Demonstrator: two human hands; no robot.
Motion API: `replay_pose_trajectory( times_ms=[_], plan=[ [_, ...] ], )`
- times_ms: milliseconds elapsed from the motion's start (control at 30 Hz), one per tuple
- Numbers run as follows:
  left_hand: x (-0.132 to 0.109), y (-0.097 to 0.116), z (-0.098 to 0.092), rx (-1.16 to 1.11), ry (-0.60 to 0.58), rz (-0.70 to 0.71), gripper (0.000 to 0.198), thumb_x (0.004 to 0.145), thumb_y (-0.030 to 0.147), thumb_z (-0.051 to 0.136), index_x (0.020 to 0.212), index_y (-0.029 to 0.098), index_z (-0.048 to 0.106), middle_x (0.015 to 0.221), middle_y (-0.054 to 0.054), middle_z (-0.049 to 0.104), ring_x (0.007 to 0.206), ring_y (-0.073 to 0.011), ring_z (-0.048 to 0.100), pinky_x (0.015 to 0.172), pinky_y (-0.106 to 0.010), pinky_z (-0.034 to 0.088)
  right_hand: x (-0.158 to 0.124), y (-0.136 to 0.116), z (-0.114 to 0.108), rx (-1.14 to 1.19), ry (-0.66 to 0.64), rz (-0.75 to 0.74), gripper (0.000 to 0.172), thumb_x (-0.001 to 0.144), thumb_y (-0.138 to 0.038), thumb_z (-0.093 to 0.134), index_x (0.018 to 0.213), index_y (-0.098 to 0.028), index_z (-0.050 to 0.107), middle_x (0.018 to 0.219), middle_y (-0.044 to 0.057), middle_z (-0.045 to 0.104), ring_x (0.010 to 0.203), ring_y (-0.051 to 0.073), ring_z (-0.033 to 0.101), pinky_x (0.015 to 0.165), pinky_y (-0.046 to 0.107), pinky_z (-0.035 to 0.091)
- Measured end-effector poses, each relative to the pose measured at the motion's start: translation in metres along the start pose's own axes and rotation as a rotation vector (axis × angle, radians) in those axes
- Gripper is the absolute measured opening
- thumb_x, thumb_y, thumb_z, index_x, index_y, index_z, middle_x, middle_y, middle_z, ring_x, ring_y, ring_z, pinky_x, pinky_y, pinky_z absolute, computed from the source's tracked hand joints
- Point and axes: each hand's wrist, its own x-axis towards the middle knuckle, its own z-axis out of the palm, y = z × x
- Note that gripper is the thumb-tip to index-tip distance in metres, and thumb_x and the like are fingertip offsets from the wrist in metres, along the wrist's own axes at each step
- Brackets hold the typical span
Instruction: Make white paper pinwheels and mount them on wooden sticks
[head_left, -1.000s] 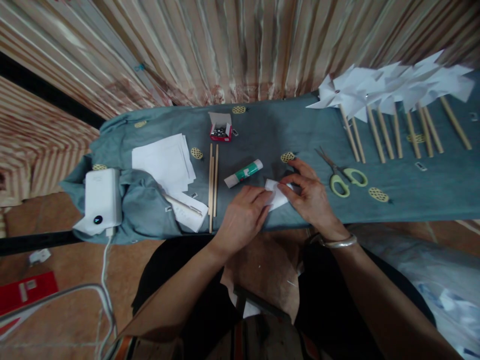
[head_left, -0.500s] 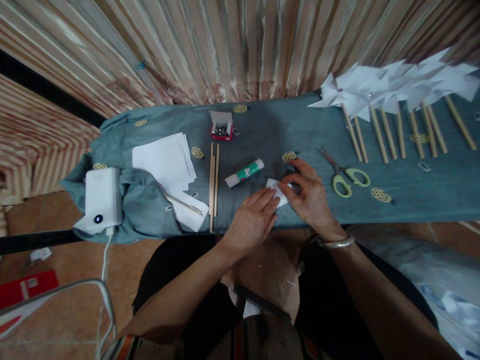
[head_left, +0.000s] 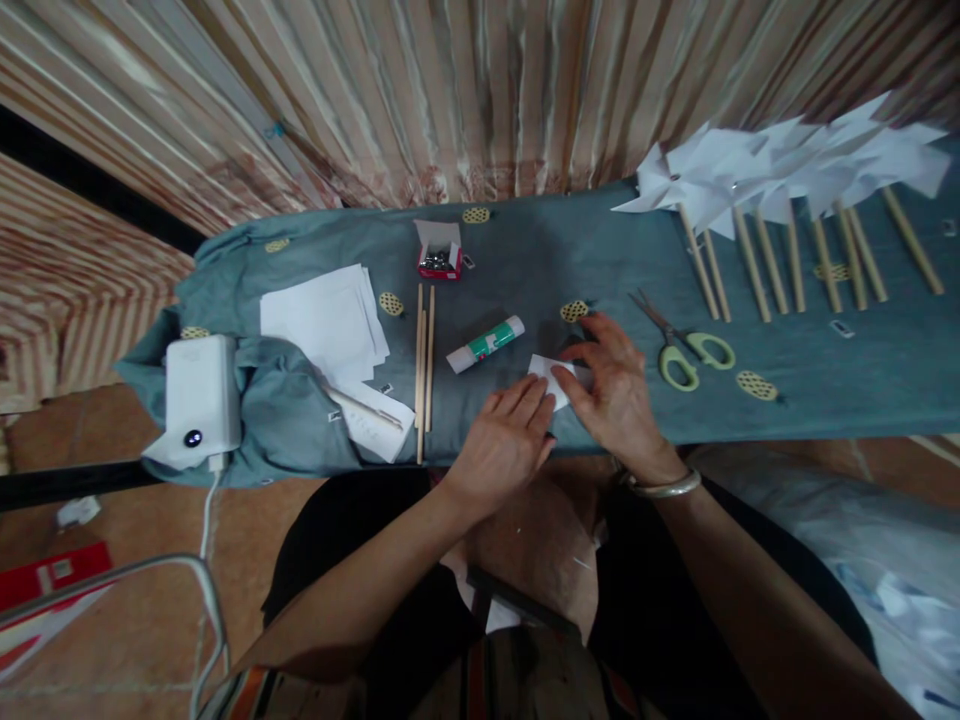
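A small folded white paper [head_left: 553, 376] lies on the blue-grey cloth [head_left: 540, 260] near the table's front edge. My left hand [head_left: 504, 442] presses flat on its near left part, fingers stretched out. My right hand [head_left: 611, 388] rests on its right side, fingers bent and pinching the paper's edge. A glue stick [head_left: 485, 344] with a green label lies just left of the paper. Green-handled scissors [head_left: 682, 350] lie to the right of my right hand.
Several thin wooden sticks [head_left: 424, 350], a stack of white sheets [head_left: 322, 320] and a red box of pins [head_left: 439, 258] lie on the left. A white power bank [head_left: 201, 398] with a cable sits at the left end. Several finished paper pinwheels [head_left: 780, 190] lie at the right.
My left hand has slid a little toward me and right over the paper, its fingers flatter. The right hand has barely moved.
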Motion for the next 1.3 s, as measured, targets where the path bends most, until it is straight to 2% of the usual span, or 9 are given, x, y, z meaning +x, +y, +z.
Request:
replay_pose_trajectory(
  times_ms=[133, 233, 433, 567, 833, 1033, 1200, 1300],
  plan=[
    [-0.004, 0.002, 0.004, 0.073, -0.021, 0.018, 0.054, 0.091, 0.034, 0.057, 0.134, 0.004, 0.046, 0.143, -0.023, 0.049, 0.138, -0.0324, 0.042, 0.105, -0.047, 0.042, -0.016, -0.004, -0.002, -0.16, 0.014, -0.067, 0.044, 0.091, -0.044, 0.053, 0.128, -0.019, 0.056, 0.149, 0.016, 0.044, 0.144, 0.033, 0.031, 0.112, 0.055, 0.029],
    [-0.006, 0.003, 0.007, 0.113, -0.027, 0.031, 0.057, 0.09, 0.034, 0.058, 0.136, 0.001, 0.045, 0.145, -0.025, 0.047, 0.14, -0.033, 0.04, 0.107, -0.046, 0.04, -0.027, -0.004, -0.004, -0.255, 0.036, -0.07, 0.051, 0.093, -0.044, 0.05, 0.135, -0.015, 0.049, 0.149, 0.019, 0.042, 0.144, 0.034, 0.03, 0.111, 0.056, 0.03],
    [-0.013, -0.003, 0.017, 0.131, -0.016, 0.068, 0.058, 0.09, 0.03, 0.058, 0.139, 0.003, 0.042, 0.149, -0.025, 0.041, 0.143, -0.0332, 0.034, 0.111, -0.047, 0.036, -0.027, 0.017, -0.017, -0.332, 0.115, 0.057, 0.051, 0.093, -0.044, 0.049, 0.136, -0.017, 0.049, 0.151, 0.02, 0.039, 0.143, 0.037, 0.031, 0.109, 0.059, 0.03],
    [-0.024, -0.009, 0.019, 0.121, 0.006, 0.101, 0.056, 0.09, 0.026, 0.058, 0.139, 0.005, 0.043, 0.149, -0.023, 0.043, 0.142, -0.0316, 0.036, 0.113, -0.048, 0.035, -0.023, 0.028, -0.021, -0.326, 0.135, 0.095, 0.049, 0.092, -0.043, 0.051, 0.134, -0.016, 0.051, 0.151, 0.021, 0.039, 0.142, 0.038, 0.032, 0.109, 0.059, 0.03],
    [-0.05, -0.016, 0.014, 0.077, 0.077, 0.138, 0.043, 0.093, 0.019, 0.05, 0.134, 0.007, 0.049, 0.142, -0.019, 0.052, 0.138, -0.0279, 0.044, 0.11, -0.047, 0.041, -0.026, 0.026, -0.014, -0.294, 0.167, 0.091, 0.037, 0.094, -0.034, 0.047, 0.126, -0.018, 0.057, 0.149, 0.019, 0.042, 0.143, 0.035, 0.032, 0.111, 0.057, 0.029],
    [-0.059, -0.015, 0.015, 0.092, 0.102, 0.135, 0.043, 0.092, 0.018, 0.049, 0.134, 0.006, 0.049, 0.141, -0.02, 0.053, 0.137, -0.0293, 0.045, 0.109, -0.05, 0.043, -0.026, 0.026, -0.009, -0.293, 0.196, 0.104, 0.036, 0.093, -0.027, 0.043, 0.125, -0.017, 0.057, 0.151, 0.018, 0.039, 0.144, 0.035, 0.029, 0.11, 0.058, 0.032],
    [-0.061, -0.012, 0.015, 0.11, 0.107, 0.122, 0.043, 0.092, 0.018, 0.05, 0.133, 0.006, 0.05, 0.142, -0.021, 0.052, 0.137, -0.0297, 0.045, 0.11, -0.05, 0.043, -0.023, 0.028, -0.01, -0.264, 0.2, 0.117, 0.041, 0.088, -0.015, 0.037, 0.122, -0.017, 0.06, 0.144, 0.017, 0.046, 0.138, 0.031, 0.039, 0.111, 0.055, 0.032],
    [-0.06, -0.01, 0.011, 0.11, 0.11, 0.106, 0.041, 0.092, 0.018, 0.051, 0.131, 0.006, 0.052, 0.141, -0.02, 0.054, 0.135, -0.0296, 0.047, 0.109, -0.049, 0.044, -0.023, 0.03, -0.018, -0.181, 0.18, 0.064, 0.045, 0.083, -0.011, 0.037, 0.12, -0.018, 0.062, 0.142, 0.015, 0.05, 0.136, 0.029, 0.042, 0.11, 0.054, 0.034]
  ],
)
